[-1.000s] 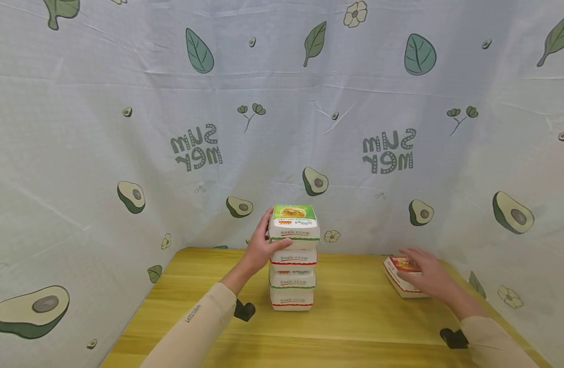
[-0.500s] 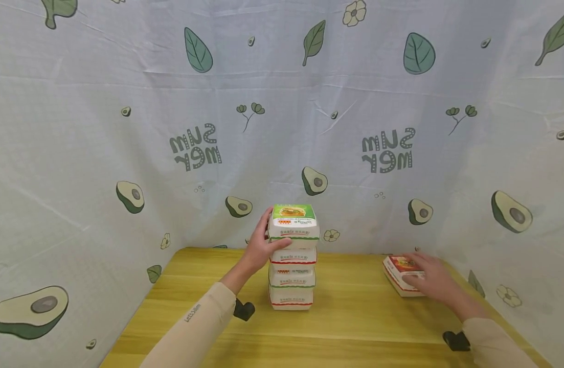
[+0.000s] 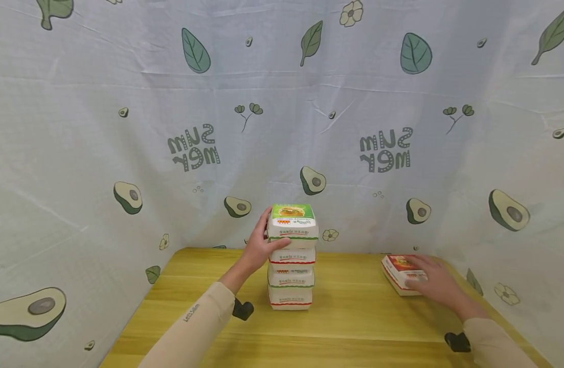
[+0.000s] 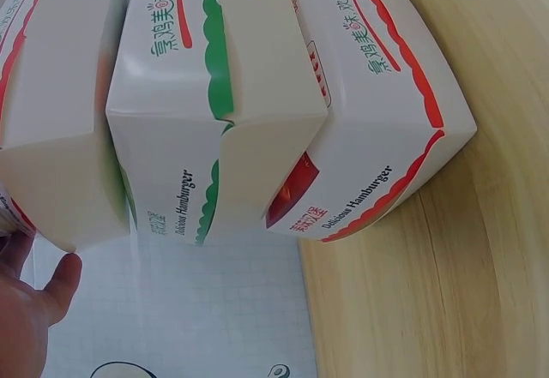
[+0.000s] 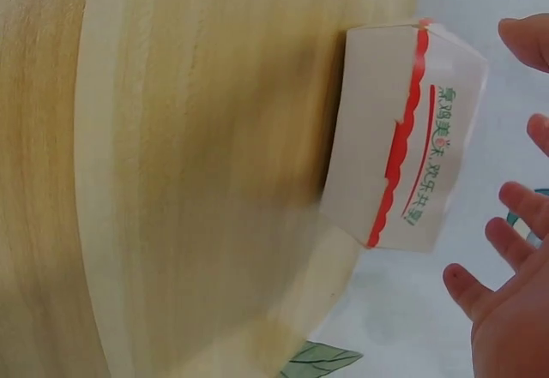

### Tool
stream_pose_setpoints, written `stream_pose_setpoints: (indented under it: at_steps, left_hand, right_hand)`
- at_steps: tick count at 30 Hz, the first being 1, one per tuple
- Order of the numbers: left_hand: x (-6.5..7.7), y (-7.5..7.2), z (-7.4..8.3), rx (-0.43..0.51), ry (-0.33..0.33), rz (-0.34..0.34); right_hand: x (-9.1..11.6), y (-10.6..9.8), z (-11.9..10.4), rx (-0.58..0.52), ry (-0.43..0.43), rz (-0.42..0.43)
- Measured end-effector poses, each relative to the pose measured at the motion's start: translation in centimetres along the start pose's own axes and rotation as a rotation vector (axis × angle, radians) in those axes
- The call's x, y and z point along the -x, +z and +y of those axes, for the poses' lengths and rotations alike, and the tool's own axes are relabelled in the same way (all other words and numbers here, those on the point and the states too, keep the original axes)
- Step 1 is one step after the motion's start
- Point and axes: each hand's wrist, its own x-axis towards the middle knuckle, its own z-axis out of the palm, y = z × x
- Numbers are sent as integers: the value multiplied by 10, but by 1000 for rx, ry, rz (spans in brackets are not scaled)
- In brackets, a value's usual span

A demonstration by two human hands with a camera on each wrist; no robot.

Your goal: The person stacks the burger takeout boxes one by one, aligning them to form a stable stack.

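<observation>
Several white paper hamburger boxes are stacked upright mid-table. The top hamburger box (image 3: 292, 225) has a green lid picture, and green and red wavy trims alternate below. My left hand (image 3: 257, 249) grips the top box at its left side, thumb across the front, fingers partly hidden behind. In the left wrist view, the lower boxes (image 4: 171, 78) fill the frame, with my thumb and fingers (image 4: 62, 288) at the left edge. A separate red-trimmed hamburger box (image 5: 399, 138) sits on the table at the right. Over its right side my right hand (image 3: 435, 283) hovers, fingers spread and apart from it.
The wooden table (image 3: 351, 317) runs back to a white curtain (image 3: 282, 128) printed with avocados and leaves, which also closes in both sides. A dark strap piece (image 3: 243, 309) shows by the left wrist, another (image 3: 457, 342) by the right.
My right hand has shifted slightly rightward over the separate box, its thumb drawing back from the box's front. The left hand keeps its grip on the top box. The head view drifts slightly.
</observation>
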Motion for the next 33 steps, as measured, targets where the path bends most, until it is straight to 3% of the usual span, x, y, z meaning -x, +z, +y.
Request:
stream_pose_setpoints:
  at_steps: [16,24,33]
  left_hand:
    - [1,-1,2,-8,15,-12]
    - [0,0,3,-2,2,-16]
    - [2,0,2,-3,15,-15]
  right_hand:
    - [2,13,10,0,21,-17]
    - [1,21,17,81,6,-11]
    - [3,29,27,83,33,-42]
